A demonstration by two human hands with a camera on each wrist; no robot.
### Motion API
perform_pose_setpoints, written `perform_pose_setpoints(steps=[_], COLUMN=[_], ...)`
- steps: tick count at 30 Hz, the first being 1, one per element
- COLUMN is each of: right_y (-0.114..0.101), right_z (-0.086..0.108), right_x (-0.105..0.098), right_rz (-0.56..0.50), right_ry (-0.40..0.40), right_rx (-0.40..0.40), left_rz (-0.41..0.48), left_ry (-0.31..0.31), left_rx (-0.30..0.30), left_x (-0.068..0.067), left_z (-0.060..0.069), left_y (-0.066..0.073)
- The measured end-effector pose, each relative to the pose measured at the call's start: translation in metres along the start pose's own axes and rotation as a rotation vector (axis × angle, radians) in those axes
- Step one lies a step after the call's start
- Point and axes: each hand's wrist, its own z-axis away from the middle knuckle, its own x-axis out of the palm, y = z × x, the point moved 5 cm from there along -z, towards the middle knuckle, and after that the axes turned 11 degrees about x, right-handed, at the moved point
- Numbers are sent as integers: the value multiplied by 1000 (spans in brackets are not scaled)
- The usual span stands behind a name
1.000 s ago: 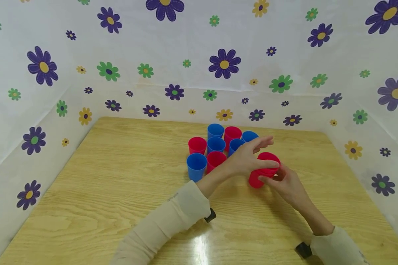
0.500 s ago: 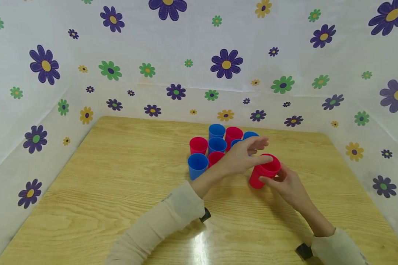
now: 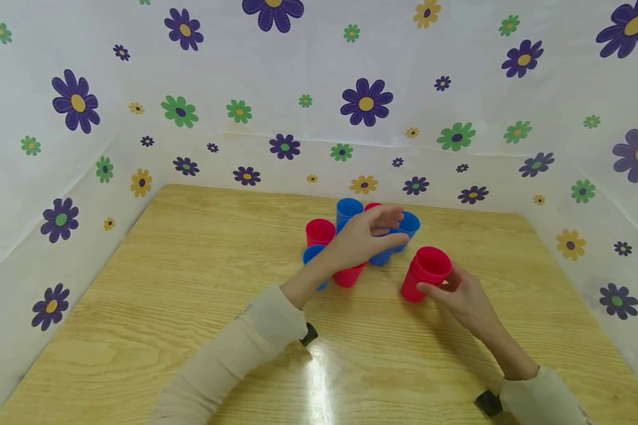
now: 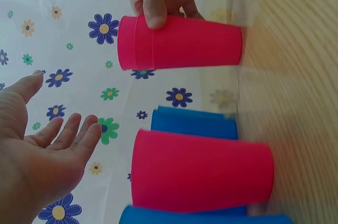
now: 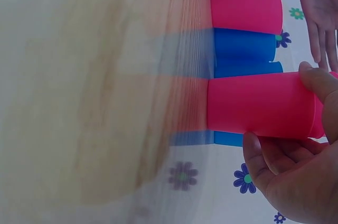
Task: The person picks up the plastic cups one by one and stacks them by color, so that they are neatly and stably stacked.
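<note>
My right hand [image 3: 468,304] holds a nested stack of two red cups [image 3: 417,287] between thumb and fingers. The stack stands upright on the table, right of the other cups, its base at table level in the right wrist view. My left hand [image 3: 356,239], fingers loosely extended, holds nothing and hovers over a group of upright red and blue cups. Below it are a red cup [image 4: 200,171] and a blue cup [image 3: 380,257]. Another blue cup [image 3: 408,226] stands beyond its fingertips. My left hand and forearm hide parts of several cups.
Farther left in the group stand a red cup [image 3: 319,231] and a front blue cup [image 3: 313,255]. A blue cup [image 3: 349,208] is at the back. Flower-patterned white sheeting [image 3: 276,77] borders the wooden table [image 3: 191,283] at the back and sides.
My left hand has moved left, away from the red cup stack, where its thumb was at the upper cup's rim. My right hand has kept its grip on the stack.
</note>
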Motion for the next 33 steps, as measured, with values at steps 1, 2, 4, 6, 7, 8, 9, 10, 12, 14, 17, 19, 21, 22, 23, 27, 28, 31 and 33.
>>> perform_pose_setpoints(steps=[1, 2, 4, 6, 7, 8, 9, 10, 12, 14, 17, 19, 21, 22, 23, 27, 28, 31, 33], right_y=[0, 0, 0, -1, -1, -1, -1, -1, -1, 0, 0, 1, 1, 1, 1, 0, 0, -1, -1], right_z=[0, 0, 0, 0, 0, 0, 0, 0, 0, 0, 0, 0, 0, 0, 0, 0, 0, 0, 0], right_x=[0, 0, 0, 1, 1, 1, 1, 1, 0, 0, -1, -1, -1, -1, -1, -1, -1, -1, -1], right_rz=[2, 4, 9, 15, 16, 18, 19, 21, 24, 28, 32, 30, 30, 29, 27, 21, 20, 15, 11], right_ry=[0, -1, -4, -6, -9, -11, -12, -12, -11, -9, -7, -7, -6, -6, -6, -10, -11, -11, -12], right_rx=[5, 11, 21, 29, 33, 36, 38, 39, 41, 40, 42, 44, 46, 46, 47, 48, 47, 41, 36], left_rz=[-7, -13, -24, -25, -25, -30, -36, -47, -77, -108, -138, -154, -166, -172, -179, -192, -194, -194, -195], left_ry=[5, 9, 23, 41, 51, 62, 74, 84, 101, 118, 140, 158, 174, 181, 189, 208, 210, 214, 217], left_rx=[1, 1, -3, -12, -12, -19, -25, -31, -39, -49, -58, -72, -85, -88, -92, -94, -94, -94, -99], left_x=[-4, -8, -17, -27, -32, -37, -42, -47, -57, -67, -80, -87, -93, -96, -99, -111, -113, -120, -123], left_z=[1, 3, 6, 10, 13, 15, 17, 20, 25, 30, 39, 43, 47, 49, 51, 58, 60, 65, 69], left_y=[1, 1, 2, 1, 0, 0, -1, -1, -2, -4, -7, -10, -10, -11, -11, -12, -12, -14, -15])
